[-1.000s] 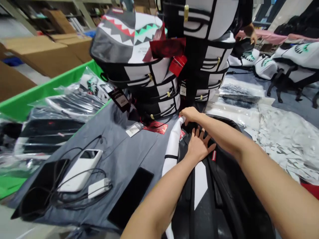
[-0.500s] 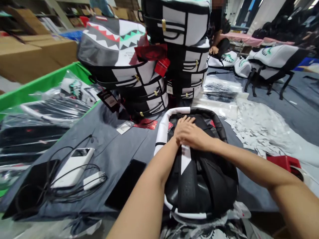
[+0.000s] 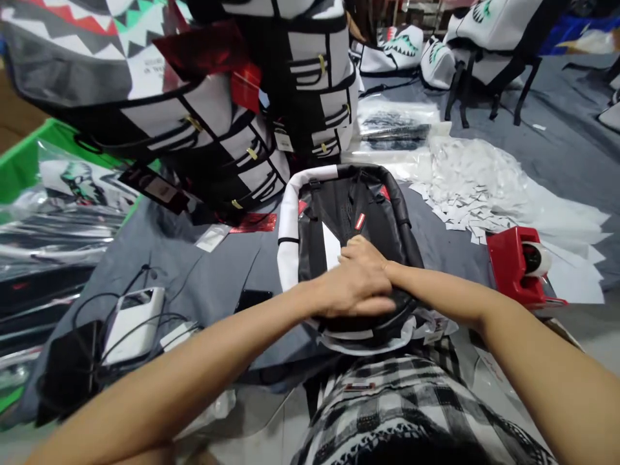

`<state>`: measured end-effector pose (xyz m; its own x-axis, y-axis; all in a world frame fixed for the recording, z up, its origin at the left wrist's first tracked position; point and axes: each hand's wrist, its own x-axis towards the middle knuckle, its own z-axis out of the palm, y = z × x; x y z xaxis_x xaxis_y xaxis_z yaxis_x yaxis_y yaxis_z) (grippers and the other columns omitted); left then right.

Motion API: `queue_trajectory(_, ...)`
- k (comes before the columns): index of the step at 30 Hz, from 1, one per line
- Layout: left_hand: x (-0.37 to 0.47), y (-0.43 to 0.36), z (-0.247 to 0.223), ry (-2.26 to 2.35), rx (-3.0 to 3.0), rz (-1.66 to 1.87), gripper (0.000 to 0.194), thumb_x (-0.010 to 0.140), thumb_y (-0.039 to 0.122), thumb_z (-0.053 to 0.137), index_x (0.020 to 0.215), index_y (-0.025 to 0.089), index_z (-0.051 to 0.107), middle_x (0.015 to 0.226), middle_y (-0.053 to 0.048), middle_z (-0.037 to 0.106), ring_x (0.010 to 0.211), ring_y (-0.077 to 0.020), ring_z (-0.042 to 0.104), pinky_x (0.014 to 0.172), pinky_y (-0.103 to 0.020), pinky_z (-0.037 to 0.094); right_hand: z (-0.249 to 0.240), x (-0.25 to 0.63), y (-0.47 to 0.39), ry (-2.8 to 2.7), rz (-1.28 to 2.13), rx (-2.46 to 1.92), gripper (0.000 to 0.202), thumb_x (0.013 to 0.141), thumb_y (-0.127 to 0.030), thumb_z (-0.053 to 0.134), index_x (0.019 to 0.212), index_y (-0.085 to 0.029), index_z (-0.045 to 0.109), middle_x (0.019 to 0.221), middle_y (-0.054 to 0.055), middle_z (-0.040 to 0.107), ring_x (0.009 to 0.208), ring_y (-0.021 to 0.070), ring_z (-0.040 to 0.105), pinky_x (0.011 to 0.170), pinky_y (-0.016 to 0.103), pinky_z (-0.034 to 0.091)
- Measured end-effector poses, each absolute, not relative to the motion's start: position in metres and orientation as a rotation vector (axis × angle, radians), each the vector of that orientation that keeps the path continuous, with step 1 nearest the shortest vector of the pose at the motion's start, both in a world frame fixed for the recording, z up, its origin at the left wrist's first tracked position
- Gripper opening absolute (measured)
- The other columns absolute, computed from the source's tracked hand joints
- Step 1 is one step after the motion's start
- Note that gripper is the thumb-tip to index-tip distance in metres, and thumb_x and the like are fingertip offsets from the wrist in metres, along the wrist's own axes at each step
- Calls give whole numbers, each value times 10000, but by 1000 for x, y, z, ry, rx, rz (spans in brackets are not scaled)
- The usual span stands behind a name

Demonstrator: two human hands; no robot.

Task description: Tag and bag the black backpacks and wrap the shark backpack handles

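Note:
A black backpack (image 3: 378, 200) with a black-and-white padded rim lies straps-up at the table's near edge, with clear plastic under its near end. Across its lower half my left hand (image 3: 356, 287) lies palm down, fingers stretched to the right and overlapping my right hand. My right hand (image 3: 361, 250) rests on the straps beside a white strip (image 3: 332, 245); its fingers are bent and partly hidden under the left hand, so I cannot tell whether they grip a strap. A small red label (image 3: 360, 221) shows just beyond the right hand.
Stacked black-and-white backpacks (image 3: 320, 84) stand behind on the left. A green-edged bin (image 3: 51, 139) holds plastic-wrapped packs. A white power bank (image 3: 133, 326) with cables lies left. At right are a red tape dispenser (image 3: 508, 265), white paper scraps (image 3: 460, 206) and plastic bags (image 3: 402, 123).
My view has tilted down and moved in closer. Both hands have slid from the backpack's upper part toward its near end, and the left now lies across the right.

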<state>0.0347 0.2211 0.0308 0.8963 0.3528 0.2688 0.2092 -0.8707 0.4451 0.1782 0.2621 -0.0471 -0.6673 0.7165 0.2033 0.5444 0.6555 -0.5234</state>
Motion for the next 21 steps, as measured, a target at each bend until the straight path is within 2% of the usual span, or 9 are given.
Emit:
queue_trajectory(2, 38, 199, 29, 125, 2705, 262, 373, 981, 517, 484, 807, 214, 612, 761, -37, 647, 743, -194, 578, 730, -327, 455, -48, 177, 261, -2459, 512, -1009, 319, 1027, -329, 412, 803, -188, 589, 770, 50, 587, 778, 203, 492, 876, 379, 374)
queue_trajectory(6, 42, 204, -10, 341, 2799, 173, 382, 1015, 393, 381, 758, 196, 582, 664, -34, 608, 630, -176, 556, 641, -307, 435, -55, 177, 266, -2360, 443, -976, 241, 1036, -305, 396, 914, -196, 573, 815, 37, 604, 782, 190, 508, 855, 342, 393)
queue_trajectory(10, 44, 220, -45, 459, 2873, 293, 320, 968, 278, 380, 733, 193, 580, 681, -49, 625, 670, -181, 598, 672, -297, 489, -48, 180, 273, -1994, 427, -1165, 251, 1038, -278, 348, 895, -216, 545, 772, 15, 573, 770, 179, 522, 789, 304, 407)
queue_trajectory(12, 46, 217, -49, 541, 2868, 327, 272, 934, 262, 426, 740, 191, 602, 720, -58, 642, 733, -200, 628, 745, -326, 537, -33, 182, 269, -1893, 372, -1186, 277, 1033, -264, 317, 873, -217, 538, 771, 18, 570, 770, 177, 527, 766, 299, 408)
queue_trajectory(14, 49, 211, -46, 765, 2805, 378, 225, 898, 257, 468, 791, 179, 650, 790, -60, 654, 840, -220, 648, 841, -355, 563, -15, 184, 254, -2099, 329, -980, 258, 1014, -273, 357, 861, -212, 555, 799, 32, 598, 787, 181, 541, 753, 303, 406)
queue_trajectory(16, 54, 203, -41, 1018, 2713, 455, 261, 888, 255, 453, 899, 146, 690, 909, -65, 667, 959, -225, 644, 926, -354, 555, 2, 186, 231, -2518, 303, -541, 196, 974, -302, 462, 857, -210, 590, 818, 38, 634, 790, 189, 557, 739, 312, 400)
queue_trajectory(19, 60, 201, -38, 1162, 2659, 524, 328, 908, 237, 470, 1128, 122, 683, 1214, -106, 666, 1180, -262, 578, 1080, -423, 463, 14, 190, 198, -3012, 311, 77, 130, 917, -291, 565, 838, -210, 628, 756, 24, 660, 719, 190, 570, 685, 320, 379)
queue_trajectory(21, 61, 206, -42, 1059, 2729, 484, 387, 899, 257, 561, 1259, 141, 643, 1386, -139, 602, 1293, -308, 505, 1151, -498, 375, 14, 192, 186, -3139, 339, 154, 146, 932, -276, 544, 846, -206, 638, 734, 25, 673, 689, 192, 581, 653, 324, 365)
